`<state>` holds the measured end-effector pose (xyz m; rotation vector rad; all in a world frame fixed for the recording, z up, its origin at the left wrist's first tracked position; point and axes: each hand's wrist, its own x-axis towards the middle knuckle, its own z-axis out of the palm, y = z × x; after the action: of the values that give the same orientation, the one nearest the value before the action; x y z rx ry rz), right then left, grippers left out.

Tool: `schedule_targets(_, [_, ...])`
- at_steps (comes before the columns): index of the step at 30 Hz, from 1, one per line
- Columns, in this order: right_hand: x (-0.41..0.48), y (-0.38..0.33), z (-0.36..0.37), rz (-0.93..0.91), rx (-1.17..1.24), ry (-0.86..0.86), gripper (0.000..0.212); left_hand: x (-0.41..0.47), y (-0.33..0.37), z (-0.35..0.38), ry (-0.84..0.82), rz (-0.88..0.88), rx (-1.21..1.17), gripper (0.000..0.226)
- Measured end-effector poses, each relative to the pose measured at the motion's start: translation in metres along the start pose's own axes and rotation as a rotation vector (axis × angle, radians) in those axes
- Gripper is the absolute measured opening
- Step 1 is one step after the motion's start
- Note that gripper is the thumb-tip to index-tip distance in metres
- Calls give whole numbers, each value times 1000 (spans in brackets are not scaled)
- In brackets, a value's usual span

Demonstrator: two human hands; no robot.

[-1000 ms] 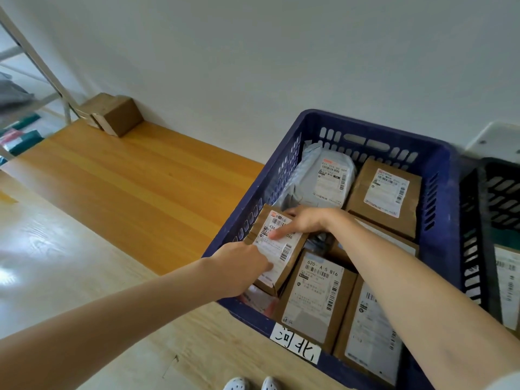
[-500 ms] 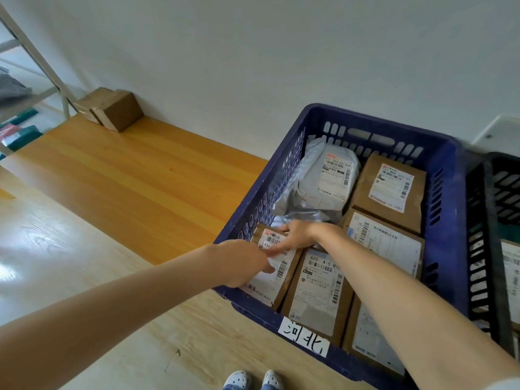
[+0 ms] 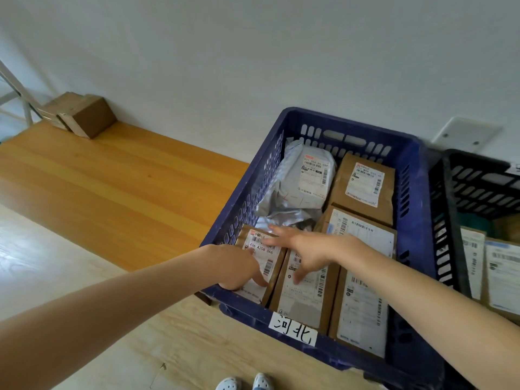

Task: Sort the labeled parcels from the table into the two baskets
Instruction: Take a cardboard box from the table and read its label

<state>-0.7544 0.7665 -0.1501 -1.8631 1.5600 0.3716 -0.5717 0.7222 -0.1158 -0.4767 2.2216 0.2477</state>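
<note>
A blue basket (image 3: 351, 123) with a handwritten white tag (image 3: 292, 327) on its near wall holds several labeled parcels. A small brown parcel (image 3: 268, 253) lies flat in its near left corner. My left hand (image 3: 239, 270) rests on that parcel's near end, fingertips on the label. My right hand (image 3: 305, 249) is spread flat across this parcel and the brown parcel (image 3: 304, 294) beside it. A grey poly bag (image 3: 304, 187) and another brown parcel (image 3: 363, 184) lie at the far end. A black basket (image 3: 450, 220) at the right holds more parcels.
The wooden table (image 3: 112, 192) stretches to the left, with two cardboard boxes (image 3: 84, 115) at its far corner against the wall. A metal rack (image 3: 17, 88) stands at the far left. My shoes (image 3: 244, 382) show on the pale floor below.
The small brown parcel went from tilted up in both hands to lying flat in the basket's near left corner. My right hand's fingers have spread out over the parcels.
</note>
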Motion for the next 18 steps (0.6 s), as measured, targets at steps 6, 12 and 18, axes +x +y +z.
schedule_targets(6, [-1, -7, 8, 8, -189, 5, 99, 4, 0, 0, -36, 1, -42, 78])
schedule_targets(12, [3, -7, 11, 26, -206, -7, 99, 9, 5, 3, -82, -39, -91, 80])
schedule_targets(18, [-3, -3, 0, 31, -31, -20, 90, 1, 3, 0, 138, -10, -29, 68])
